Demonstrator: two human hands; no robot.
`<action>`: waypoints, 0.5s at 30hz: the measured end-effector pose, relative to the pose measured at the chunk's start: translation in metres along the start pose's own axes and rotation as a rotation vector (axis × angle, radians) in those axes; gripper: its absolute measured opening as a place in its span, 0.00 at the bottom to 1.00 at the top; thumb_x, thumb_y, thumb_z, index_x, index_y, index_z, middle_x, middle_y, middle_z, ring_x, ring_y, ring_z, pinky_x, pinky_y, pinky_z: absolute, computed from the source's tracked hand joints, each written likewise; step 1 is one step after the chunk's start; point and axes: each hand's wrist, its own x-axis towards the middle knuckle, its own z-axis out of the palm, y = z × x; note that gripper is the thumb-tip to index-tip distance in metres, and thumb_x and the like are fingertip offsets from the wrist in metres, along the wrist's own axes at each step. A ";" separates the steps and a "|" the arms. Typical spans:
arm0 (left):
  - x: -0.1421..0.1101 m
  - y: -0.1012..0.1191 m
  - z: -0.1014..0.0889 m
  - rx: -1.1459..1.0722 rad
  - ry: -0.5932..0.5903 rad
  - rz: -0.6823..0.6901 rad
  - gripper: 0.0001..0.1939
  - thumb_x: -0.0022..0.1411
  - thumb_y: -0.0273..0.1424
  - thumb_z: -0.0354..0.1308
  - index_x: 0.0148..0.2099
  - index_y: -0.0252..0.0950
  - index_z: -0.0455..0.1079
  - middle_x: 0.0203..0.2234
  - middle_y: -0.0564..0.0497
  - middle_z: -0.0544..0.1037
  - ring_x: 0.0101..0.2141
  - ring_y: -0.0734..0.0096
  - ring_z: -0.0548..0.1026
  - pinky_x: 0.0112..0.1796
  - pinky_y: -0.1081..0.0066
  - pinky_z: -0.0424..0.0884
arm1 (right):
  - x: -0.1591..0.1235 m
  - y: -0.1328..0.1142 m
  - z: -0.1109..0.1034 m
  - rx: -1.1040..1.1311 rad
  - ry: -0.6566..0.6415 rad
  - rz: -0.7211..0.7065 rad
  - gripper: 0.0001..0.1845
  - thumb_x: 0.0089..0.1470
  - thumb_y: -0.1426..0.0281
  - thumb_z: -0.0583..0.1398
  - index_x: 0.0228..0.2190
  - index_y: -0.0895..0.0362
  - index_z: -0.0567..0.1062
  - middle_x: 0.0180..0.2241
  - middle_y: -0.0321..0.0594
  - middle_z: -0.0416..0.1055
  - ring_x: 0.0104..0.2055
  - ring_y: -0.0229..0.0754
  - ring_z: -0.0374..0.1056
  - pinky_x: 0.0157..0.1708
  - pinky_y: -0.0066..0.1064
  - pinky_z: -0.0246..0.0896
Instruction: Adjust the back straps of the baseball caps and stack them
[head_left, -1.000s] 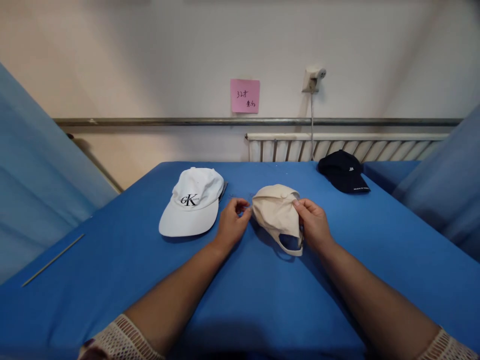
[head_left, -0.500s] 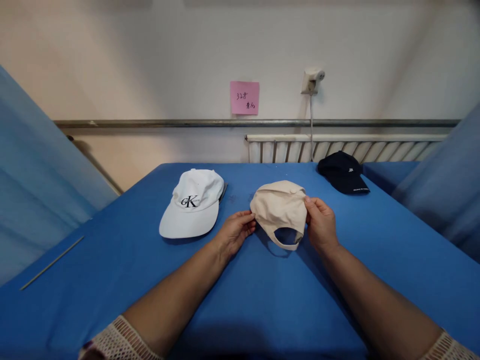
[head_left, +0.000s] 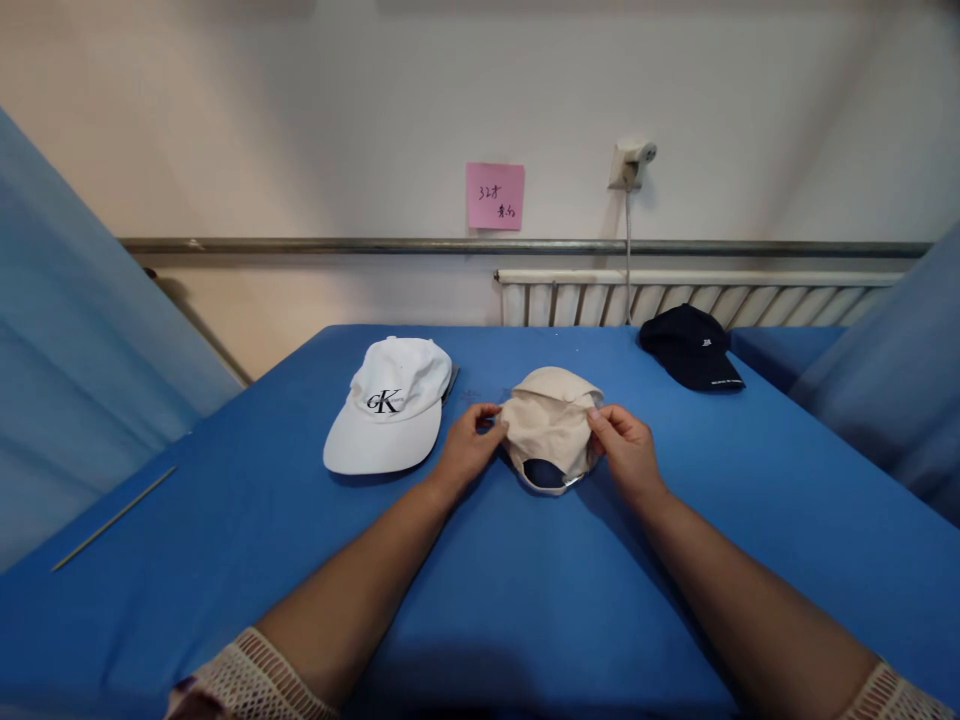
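Observation:
A beige baseball cap (head_left: pixel 551 425) sits in the middle of the blue-covered table (head_left: pixel 480 600), its back opening and strap facing me. My left hand (head_left: pixel 472 445) pinches the cap's left side between thumb and fingers. On the opposite side my right hand (head_left: pixel 626 450) is closed on the cap's edge, thumb on top. The cap's brim is hidden behind its crown. Left of my left hand lies a white baseball cap (head_left: pixel 397 400) with black letters, brim toward me. A dark navy baseball cap (head_left: pixel 690 345) rests at the far right.
A thin stick (head_left: pixel 112 520) lies along the table's left side. Blue curtains (head_left: pixel 67 350) hang at both sides. Behind the table are a metal rail (head_left: pixel 375 246), a radiator (head_left: pixel 570 300), a pink note (head_left: pixel 495 197) and a socket with a plug and cord (head_left: pixel 630 165).
The beige cap was lifted and turned so its back opening faces me, then lowered a little. My left hand has gone from beside the cap to gripping it; the other caps stayed put.

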 end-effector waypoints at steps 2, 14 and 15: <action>0.000 -0.003 0.000 0.151 -0.021 0.131 0.18 0.55 0.36 0.61 0.47 0.35 0.73 0.45 0.44 0.76 0.44 0.60 0.74 0.45 0.61 0.70 | -0.002 0.001 0.004 -0.007 -0.047 0.016 0.21 0.52 0.53 0.62 0.20 0.56 0.67 0.15 0.28 0.59 0.18 0.32 0.53 0.20 0.26 0.49; 0.008 0.003 0.009 0.683 -0.083 0.465 0.04 0.59 0.28 0.57 0.34 0.37 0.74 0.37 0.47 0.78 0.41 0.61 0.72 0.45 0.60 0.65 | -0.009 0.006 0.012 -0.092 -0.176 0.022 0.21 0.53 0.52 0.60 0.21 0.55 0.67 0.14 0.28 0.58 0.17 0.32 0.51 0.18 0.26 0.47; 0.008 0.004 0.009 0.679 -0.085 0.469 0.05 0.60 0.28 0.57 0.33 0.37 0.73 0.36 0.48 0.77 0.39 0.62 0.72 0.44 0.61 0.65 | -0.009 0.006 0.012 -0.093 -0.176 0.019 0.21 0.53 0.52 0.60 0.21 0.55 0.67 0.14 0.28 0.58 0.17 0.32 0.52 0.18 0.26 0.47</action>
